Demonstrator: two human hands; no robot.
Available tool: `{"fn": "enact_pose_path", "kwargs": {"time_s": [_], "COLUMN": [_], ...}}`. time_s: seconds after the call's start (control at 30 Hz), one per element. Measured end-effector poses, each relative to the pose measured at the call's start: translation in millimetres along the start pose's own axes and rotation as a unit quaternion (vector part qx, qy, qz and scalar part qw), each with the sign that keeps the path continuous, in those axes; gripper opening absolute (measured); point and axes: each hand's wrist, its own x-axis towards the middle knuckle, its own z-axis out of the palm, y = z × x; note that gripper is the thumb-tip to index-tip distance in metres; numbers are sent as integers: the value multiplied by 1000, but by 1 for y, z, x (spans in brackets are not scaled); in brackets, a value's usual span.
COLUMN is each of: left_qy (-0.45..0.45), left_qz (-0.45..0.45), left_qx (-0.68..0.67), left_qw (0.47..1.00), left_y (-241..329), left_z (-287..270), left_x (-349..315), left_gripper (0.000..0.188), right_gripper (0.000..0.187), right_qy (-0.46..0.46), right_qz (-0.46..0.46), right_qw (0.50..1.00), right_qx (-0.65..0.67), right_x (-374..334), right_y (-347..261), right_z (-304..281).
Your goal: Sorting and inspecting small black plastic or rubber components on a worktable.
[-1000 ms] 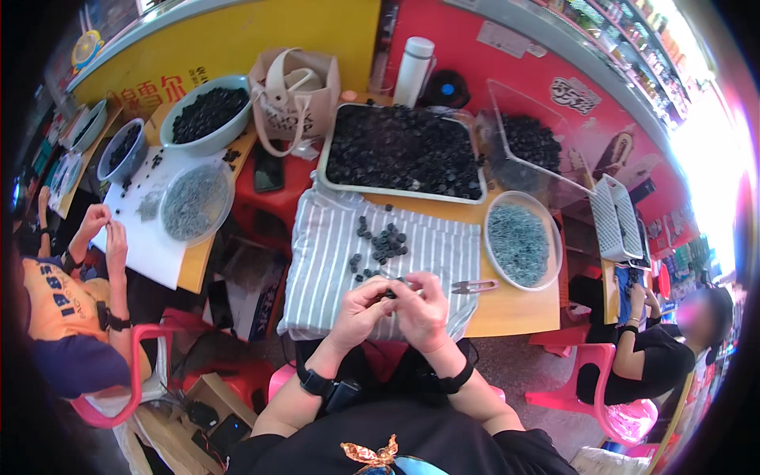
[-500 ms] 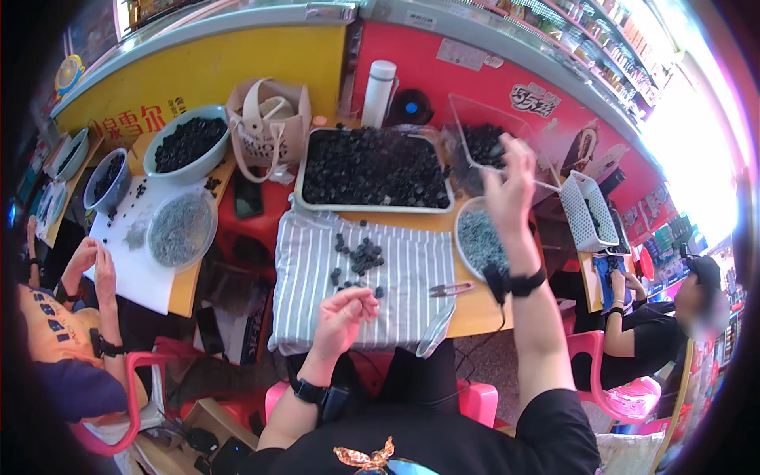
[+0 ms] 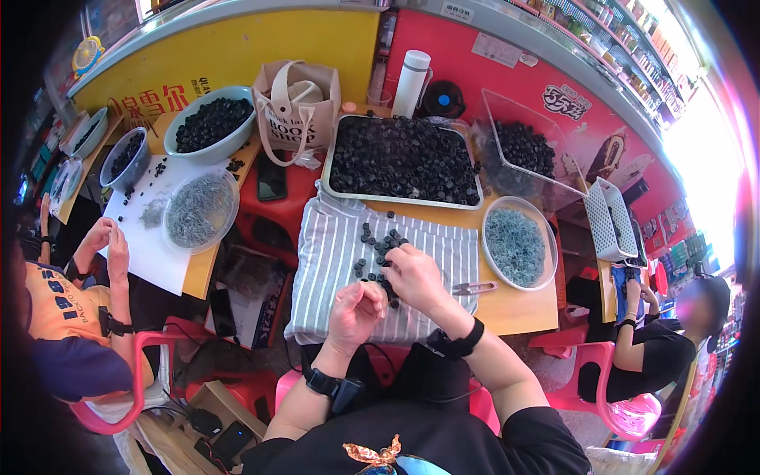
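Note:
Above the grey-and-white striped cloth, my left hand is closed, its fingertips pressed together; whatever they hold, if anything, is hidden. My right hand is just to its right, fingers bent down and drawn together at a loose heap of small black round caps. I cannot make out what sits between its fingertips. A pair of small thread snips lies right of the cloth on the wooden table. Behind the cloth, a white-rimmed tray is full of the same black caps.
At right are a round tub of grey-blue fine pieces and a clear bin partly filled with black caps. A white bottle and a canvas bag stand behind. People sit at tables left and right.
My right hand has come back from over the clear bin at the right to the black caps on the cloth. My left hand stays closed near the cloth's front. The view has shifted slightly.

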Motion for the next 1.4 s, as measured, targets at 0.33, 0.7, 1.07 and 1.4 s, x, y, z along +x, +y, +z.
{"fn": "enact_pose_path", "kwargs": {"time_s": [0.33, 0.7, 1.07, 1.4], "left_qy": [3, -137, -140, -125], "left_qz": [-2, -63, -104, -99], "left_qx": [-21, -4, -10, -34], "left_qw": [1000, 989, 985, 987], "left_y": [-3, 3, -1, 4], "left_z": [-2, -13, -11, -4], "left_x": [1, -7, -8, 0], "left_gripper": [38, 42, 36, 27], "right_gripper": [9, 10, 10, 24], "right_qy": [-102, -26, -97, 69], "right_qz": [106, 42, -138, -34], "right_qw": [986, 995, 986, 997], "right_qx": [81, 89, 1, -25], "right_x": [-17, -13, 38, 88], "right_y": [7, -4, -3, 41], "right_z": [-51, -37, 28, -28]}}
